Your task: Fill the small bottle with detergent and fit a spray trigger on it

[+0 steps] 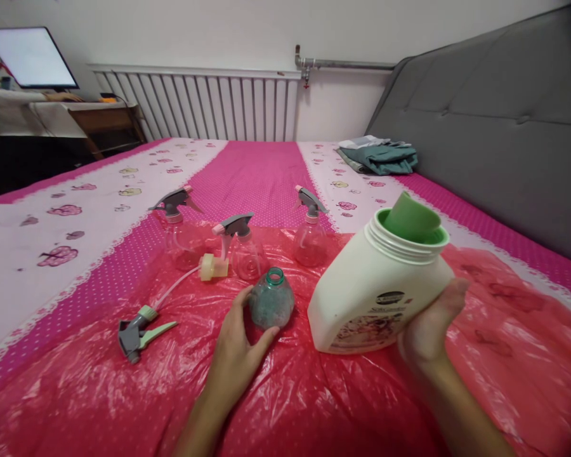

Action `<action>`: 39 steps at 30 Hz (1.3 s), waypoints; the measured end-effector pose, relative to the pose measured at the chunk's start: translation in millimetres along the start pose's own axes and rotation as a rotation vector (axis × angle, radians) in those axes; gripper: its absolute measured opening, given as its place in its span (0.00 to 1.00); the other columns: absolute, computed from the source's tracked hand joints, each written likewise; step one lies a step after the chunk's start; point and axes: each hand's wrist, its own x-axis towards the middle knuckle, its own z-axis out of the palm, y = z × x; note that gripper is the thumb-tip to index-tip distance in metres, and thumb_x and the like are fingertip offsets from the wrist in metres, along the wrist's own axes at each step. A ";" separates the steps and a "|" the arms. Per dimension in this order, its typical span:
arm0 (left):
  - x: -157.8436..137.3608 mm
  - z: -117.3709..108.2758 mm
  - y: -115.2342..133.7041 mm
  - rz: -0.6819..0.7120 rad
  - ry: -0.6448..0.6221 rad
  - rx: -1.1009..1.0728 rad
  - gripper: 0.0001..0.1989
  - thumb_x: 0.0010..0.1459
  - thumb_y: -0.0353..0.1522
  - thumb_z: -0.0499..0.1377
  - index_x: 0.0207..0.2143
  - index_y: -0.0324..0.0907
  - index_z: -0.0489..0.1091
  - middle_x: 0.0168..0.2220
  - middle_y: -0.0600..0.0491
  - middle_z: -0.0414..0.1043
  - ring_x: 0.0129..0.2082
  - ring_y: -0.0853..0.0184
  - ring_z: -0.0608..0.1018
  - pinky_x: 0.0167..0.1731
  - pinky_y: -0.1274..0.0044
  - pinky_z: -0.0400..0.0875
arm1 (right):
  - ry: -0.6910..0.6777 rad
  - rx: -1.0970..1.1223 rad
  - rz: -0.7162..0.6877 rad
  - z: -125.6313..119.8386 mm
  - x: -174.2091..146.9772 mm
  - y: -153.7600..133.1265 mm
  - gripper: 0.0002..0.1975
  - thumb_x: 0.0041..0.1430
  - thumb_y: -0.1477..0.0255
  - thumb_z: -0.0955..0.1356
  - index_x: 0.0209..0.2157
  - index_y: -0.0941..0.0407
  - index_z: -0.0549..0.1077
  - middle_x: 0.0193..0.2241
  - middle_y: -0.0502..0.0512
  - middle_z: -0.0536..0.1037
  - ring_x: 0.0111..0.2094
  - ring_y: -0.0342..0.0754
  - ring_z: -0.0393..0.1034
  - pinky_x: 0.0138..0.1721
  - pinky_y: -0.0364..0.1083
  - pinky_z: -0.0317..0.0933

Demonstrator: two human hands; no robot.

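My left hand (242, 346) is wrapped round the left side of a small clear green spray bottle (272, 303), which stands uncapped on the red plastic sheet. In my right hand (431, 324) is a large cream detergent jug (361, 298), tilted, its wide mouth turned up to the right. A green pouring spout (412, 219) shows in that mouth. To the left lies a loose grey-and-green spray head (136, 333) with its thin tube reaching a yellowish cap (213, 267). Behind my left hand stand clear spray bottles with grey-and-pink trigger heads, one in the middle (247, 254).
Two more clear spray bottles stand farther back, one left (183, 241) and one right (310, 241). Red plastic (99, 406) covers the near part of the pink bed. Folded clothes (378, 155) lie by the grey headboard (485, 114). A person's arm (14, 98) rests near a monitor (31, 57).
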 end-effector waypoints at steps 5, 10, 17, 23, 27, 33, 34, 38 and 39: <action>-0.6 0.8 -0.7 -0.008 -0.009 -0.019 0.35 0.63 0.40 0.68 0.67 0.49 0.58 0.65 0.42 0.70 0.65 0.48 0.74 0.65 0.52 0.67 | 0.001 -0.015 0.030 -2.0 0.0 0.0 0.42 0.59 0.34 0.63 0.52 0.56 0.77 0.44 0.58 0.82 0.48 0.54 0.78 0.45 0.50 0.76; -2.0 1.5 -1.5 -0.025 0.005 -0.026 0.35 0.62 0.41 0.68 0.67 0.48 0.59 0.65 0.41 0.71 0.65 0.46 0.74 0.65 0.51 0.67 | -0.003 -0.024 0.009 -5.4 0.4 2.8 0.38 0.62 0.36 0.62 0.52 0.55 0.77 0.44 0.58 0.82 0.48 0.54 0.78 0.45 0.50 0.76; -1.1 1.0 -0.9 -0.014 0.003 -0.014 0.35 0.63 0.41 0.68 0.67 0.48 0.59 0.65 0.41 0.71 0.64 0.46 0.75 0.64 0.51 0.68 | 0.018 0.003 0.027 -3.6 0.0 3.8 0.41 0.61 0.35 0.62 0.52 0.57 0.77 0.43 0.58 0.82 0.47 0.53 0.78 0.44 0.50 0.77; -0.3 0.4 0.2 -0.014 -0.005 -0.018 0.35 0.63 0.42 0.68 0.67 0.48 0.59 0.65 0.41 0.71 0.64 0.46 0.75 0.64 0.51 0.68 | 0.016 0.007 0.038 -1.2 1.5 1.3 0.40 0.58 0.34 0.64 0.50 0.55 0.78 0.44 0.57 0.82 0.49 0.53 0.77 0.44 0.49 0.76; -0.7 0.6 0.1 -0.017 -0.001 -0.017 0.34 0.63 0.42 0.68 0.67 0.48 0.59 0.65 0.41 0.71 0.64 0.46 0.75 0.64 0.50 0.68 | 0.049 -0.006 0.024 -0.2 1.3 0.9 0.43 0.54 0.32 0.66 0.50 0.56 0.78 0.45 0.57 0.82 0.49 0.53 0.77 0.44 0.47 0.76; -0.2 2.1 0.4 -0.027 0.012 -0.038 0.35 0.61 0.41 0.69 0.66 0.47 0.61 0.65 0.40 0.71 0.64 0.45 0.75 0.64 0.50 0.68 | 0.034 -0.003 0.045 6.2 2.0 -0.3 0.44 0.59 0.34 0.62 0.54 0.58 0.77 0.45 0.57 0.81 0.48 0.50 0.77 0.49 0.47 0.74; -0.3 2.2 0.7 -0.031 0.016 -0.044 0.35 0.61 0.41 0.69 0.66 0.46 0.61 0.65 0.40 0.72 0.64 0.45 0.75 0.64 0.50 0.68 | 0.024 0.001 0.049 7.7 2.4 -1.8 0.43 0.60 0.35 0.62 0.54 0.59 0.76 0.44 0.57 0.82 0.47 0.51 0.77 0.49 0.48 0.74; -1.2 2.7 0.7 -0.019 0.020 -0.063 0.35 0.61 0.39 0.69 0.67 0.46 0.61 0.65 0.40 0.71 0.64 0.45 0.75 0.64 0.49 0.67 | -0.030 -0.024 0.033 13.3 3.4 -12.7 0.35 0.65 0.41 0.60 0.51 0.57 0.78 0.39 0.56 0.82 0.46 0.54 0.78 0.50 0.53 0.74; -1.4 2.8 0.5 -0.013 0.021 -0.066 0.35 0.62 0.39 0.69 0.67 0.47 0.61 0.65 0.40 0.71 0.64 0.45 0.75 0.64 0.50 0.68 | -0.045 -0.044 0.016 14.5 3.4 -16.2 0.34 0.66 0.42 0.59 0.50 0.56 0.78 0.38 0.56 0.82 0.47 0.54 0.78 0.52 0.53 0.74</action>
